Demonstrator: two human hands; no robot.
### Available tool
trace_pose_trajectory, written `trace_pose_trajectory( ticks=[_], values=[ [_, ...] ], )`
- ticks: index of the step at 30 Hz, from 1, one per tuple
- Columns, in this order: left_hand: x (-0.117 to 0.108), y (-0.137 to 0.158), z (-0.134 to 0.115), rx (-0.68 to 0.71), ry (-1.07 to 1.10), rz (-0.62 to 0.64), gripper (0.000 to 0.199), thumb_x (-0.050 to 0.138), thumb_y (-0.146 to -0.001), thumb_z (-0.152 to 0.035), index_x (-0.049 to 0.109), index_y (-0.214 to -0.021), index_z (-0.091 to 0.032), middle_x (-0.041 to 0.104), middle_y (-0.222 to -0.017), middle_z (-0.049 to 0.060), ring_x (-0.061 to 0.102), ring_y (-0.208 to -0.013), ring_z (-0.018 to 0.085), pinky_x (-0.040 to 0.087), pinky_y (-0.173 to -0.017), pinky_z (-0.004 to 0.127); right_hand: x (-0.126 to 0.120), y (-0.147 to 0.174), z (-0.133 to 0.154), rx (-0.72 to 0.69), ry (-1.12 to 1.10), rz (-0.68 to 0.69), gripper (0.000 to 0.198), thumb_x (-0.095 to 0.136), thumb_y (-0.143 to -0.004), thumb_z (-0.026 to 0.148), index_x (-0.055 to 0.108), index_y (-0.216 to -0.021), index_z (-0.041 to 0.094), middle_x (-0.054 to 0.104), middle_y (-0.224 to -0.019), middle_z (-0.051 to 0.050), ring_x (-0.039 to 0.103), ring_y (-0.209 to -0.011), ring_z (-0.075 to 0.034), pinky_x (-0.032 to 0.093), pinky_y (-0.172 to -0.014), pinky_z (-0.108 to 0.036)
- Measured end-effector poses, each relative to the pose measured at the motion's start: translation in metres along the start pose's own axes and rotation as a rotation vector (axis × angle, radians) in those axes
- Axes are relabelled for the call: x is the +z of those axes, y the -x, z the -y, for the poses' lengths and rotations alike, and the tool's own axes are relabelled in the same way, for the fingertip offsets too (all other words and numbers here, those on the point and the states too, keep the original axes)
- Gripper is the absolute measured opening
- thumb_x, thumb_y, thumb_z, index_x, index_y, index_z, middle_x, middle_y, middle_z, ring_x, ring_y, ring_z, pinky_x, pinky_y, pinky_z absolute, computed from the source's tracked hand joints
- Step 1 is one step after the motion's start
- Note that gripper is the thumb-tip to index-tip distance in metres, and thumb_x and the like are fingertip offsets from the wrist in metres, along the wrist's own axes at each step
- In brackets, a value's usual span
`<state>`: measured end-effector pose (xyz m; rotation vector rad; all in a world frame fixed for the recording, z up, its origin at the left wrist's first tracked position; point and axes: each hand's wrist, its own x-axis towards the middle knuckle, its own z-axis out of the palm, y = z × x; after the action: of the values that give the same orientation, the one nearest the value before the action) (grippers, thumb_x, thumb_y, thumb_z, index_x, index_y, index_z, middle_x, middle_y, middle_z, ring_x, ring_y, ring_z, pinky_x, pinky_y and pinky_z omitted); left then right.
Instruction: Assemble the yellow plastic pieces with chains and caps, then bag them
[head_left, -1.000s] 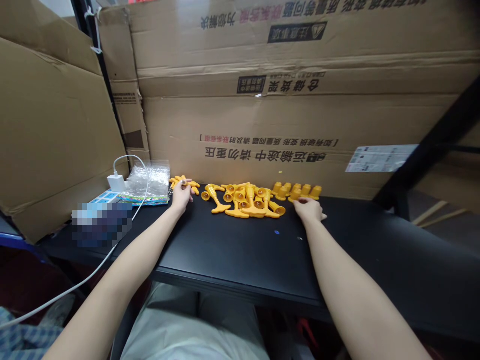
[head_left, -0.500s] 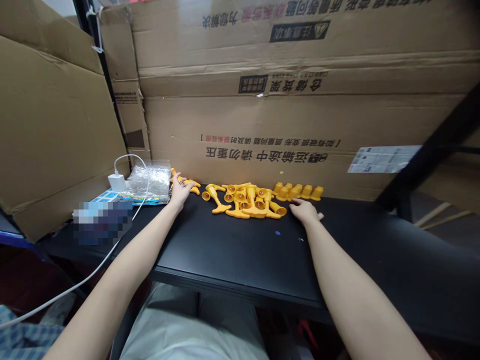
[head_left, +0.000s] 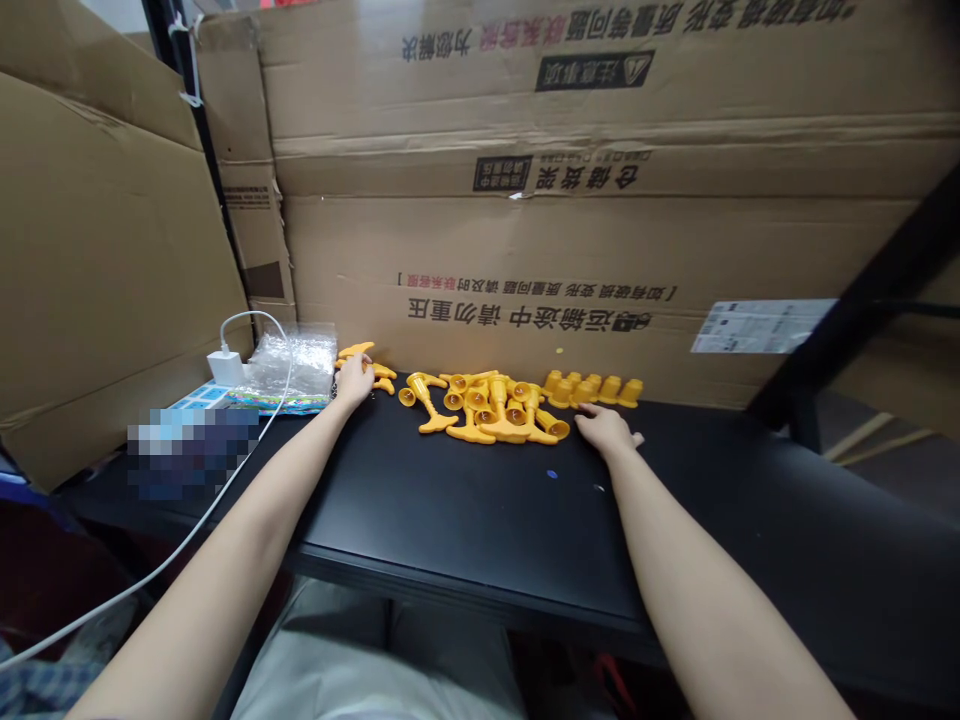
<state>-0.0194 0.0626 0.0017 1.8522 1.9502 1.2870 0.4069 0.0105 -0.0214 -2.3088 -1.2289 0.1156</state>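
Near the back left of the black table, my left hand has its fingers closed around a yellow T-shaped handle, whose crossbar shows above the fingers. More yellow handles lie just beside that hand. In the middle is a pile of yellow plastic T-handled pieces and flared cups. My right hand rests on the table to the right of the pile, fingers loosely stretched and apart, nothing seen in them. Behind it stand small yellow cups in rows.
Large cardboard walls off the back, with another cardboard panel at left. A clear plastic bag pile, a white charger and its cable are at left. A black metal post rises at right.
The handle at my left hand has turned from upright to crossbar-wise, and the fingers have drawn in around it. My right hand stays by the cups. The view shifted slightly.
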Motion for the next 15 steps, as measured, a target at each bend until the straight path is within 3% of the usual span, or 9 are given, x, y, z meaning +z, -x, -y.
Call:
trace_pose_trajectory(
  ticks=[8, 15],
  values=[
    [0.0022, 0.0032, -0.0024, 0.214, -0.300, 0.168, 0.035, 0.046, -0.078, -0.012, 0.059, -0.109, -0.023, 0.057, -0.122, 0.010, 0.048, -0.118, 0.027, 0.037, -0.099, 0.044, -0.0005, 0.0000, -0.0002, -0.004, -0.040, -0.015, 0.038, 0.055, -0.075, 0.026, 0.069, -0.109, 0.026, 0.065, -0.117, -0.010, 0.053, -0.112, -0.033, 0.024, -0.101, -0.062],
    [0.0038, 0.0057, -0.0042, 0.222, -0.356, 0.247, 0.040, 0.051, -0.077, -0.016, 0.058, -0.116, -0.027, 0.041, -0.137, 0.010, 0.039, -0.127, 0.031, 0.034, -0.101, 0.050, -0.0022, 0.0027, 0.0015, 0.010, -0.012, 0.011, 0.040, 0.055, -0.077, 0.026, 0.066, -0.116, 0.026, 0.061, -0.123, -0.010, 0.052, -0.116, -0.032, 0.026, -0.102, -0.059]
  ],
)
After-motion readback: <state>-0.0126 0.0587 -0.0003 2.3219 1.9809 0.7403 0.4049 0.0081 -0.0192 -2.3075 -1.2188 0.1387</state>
